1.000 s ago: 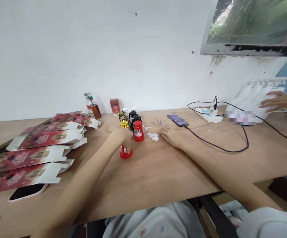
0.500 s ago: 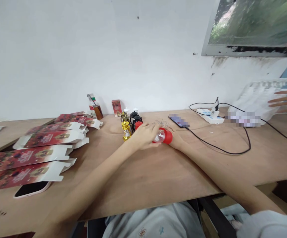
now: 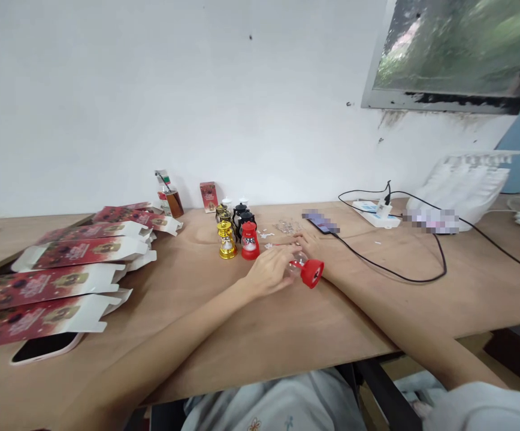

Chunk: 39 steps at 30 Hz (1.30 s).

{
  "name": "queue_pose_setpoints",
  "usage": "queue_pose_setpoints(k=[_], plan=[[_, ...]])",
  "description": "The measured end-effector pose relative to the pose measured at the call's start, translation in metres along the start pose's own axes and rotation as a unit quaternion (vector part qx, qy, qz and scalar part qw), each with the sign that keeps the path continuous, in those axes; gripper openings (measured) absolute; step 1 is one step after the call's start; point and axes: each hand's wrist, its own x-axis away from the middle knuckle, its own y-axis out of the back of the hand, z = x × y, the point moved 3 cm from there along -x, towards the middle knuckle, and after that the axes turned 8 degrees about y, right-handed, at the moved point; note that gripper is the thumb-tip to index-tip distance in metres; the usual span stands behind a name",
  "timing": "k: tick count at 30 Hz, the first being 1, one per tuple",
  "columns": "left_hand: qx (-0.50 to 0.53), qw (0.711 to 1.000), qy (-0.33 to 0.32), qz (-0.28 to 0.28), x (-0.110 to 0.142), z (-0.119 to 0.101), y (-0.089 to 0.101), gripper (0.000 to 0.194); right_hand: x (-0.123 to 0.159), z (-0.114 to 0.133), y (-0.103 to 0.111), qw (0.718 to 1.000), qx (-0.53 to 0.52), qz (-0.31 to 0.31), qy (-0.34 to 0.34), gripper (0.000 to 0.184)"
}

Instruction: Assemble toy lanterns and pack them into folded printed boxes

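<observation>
My left hand (image 3: 269, 269) is closed around a small lantern's clear globe. The red lantern's base (image 3: 313, 273) points right and down, its underside partly facing me. Just behind it, my right hand (image 3: 308, 244) has bent fingers close to the globe. A thin red strip shows by those fingertips; whether they grip it is unclear. Left of my hands stand a finished-looking red lantern (image 3: 250, 242) and a gold lantern (image 3: 227, 240), with black lanterns (image 3: 245, 222) behind them. Small clear pieces (image 3: 288, 225) and white scraps (image 3: 266, 234) lie beyond my hands.
Flattened red boxes (image 3: 84, 251) overlap at the left, above a phone (image 3: 47, 347). A bottle of brown liquid (image 3: 170, 200) and a small red box (image 3: 208, 197) stand by the wall. Rightward are another phone (image 3: 322, 222), a power strip (image 3: 377, 215), black cable and white stacked trays (image 3: 466, 179).
The lantern in my left hand has swung so its base points down toward me. My left hand has shifted right, uncovering the standing red lantern. Another person's hand at far right has left view.
</observation>
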Motion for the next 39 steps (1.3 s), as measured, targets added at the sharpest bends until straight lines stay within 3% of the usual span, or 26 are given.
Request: queue_pose_setpoints(k=[5,8,13,17,20,28,35,39], plan=[[0.084,0.989,0.115,-0.027,0.029,0.015,0.008,0.049,0.003,0.018,0.014,0.986,-0.030,-0.161,-0.029,0.026],[0.079,0.987,0.140,-0.027,0.043,0.021,0.018,0.047,0.009,0.038,0.024,0.969,-0.072,-0.235,-0.030,0.027],[0.082,0.976,0.199,-0.043,0.054,0.027,0.031,0.041,0.024,0.087,0.042,0.936,-0.132,-0.325,0.046,0.017],[0.091,0.971,0.217,-0.047,0.054,0.028,0.030,0.042,0.034,0.124,0.054,0.924,-0.138,-0.326,0.143,0.014],[0.089,0.973,0.210,-0.041,0.054,0.026,0.028,0.043,0.037,0.136,0.059,0.917,-0.164,-0.319,0.173,0.018],[0.082,0.974,0.207,-0.044,0.054,0.026,0.027,0.042,0.031,0.128,0.052,0.904,-0.253,-0.303,0.166,0.016],[0.079,0.972,0.219,-0.034,0.053,0.027,0.026,0.041,0.027,0.124,0.050,0.904,-0.222,-0.295,0.213,0.016],[0.080,0.974,0.209,-0.026,0.052,0.024,0.026,0.041,0.026,0.122,0.051,0.898,-0.249,-0.309,0.190,0.014]])
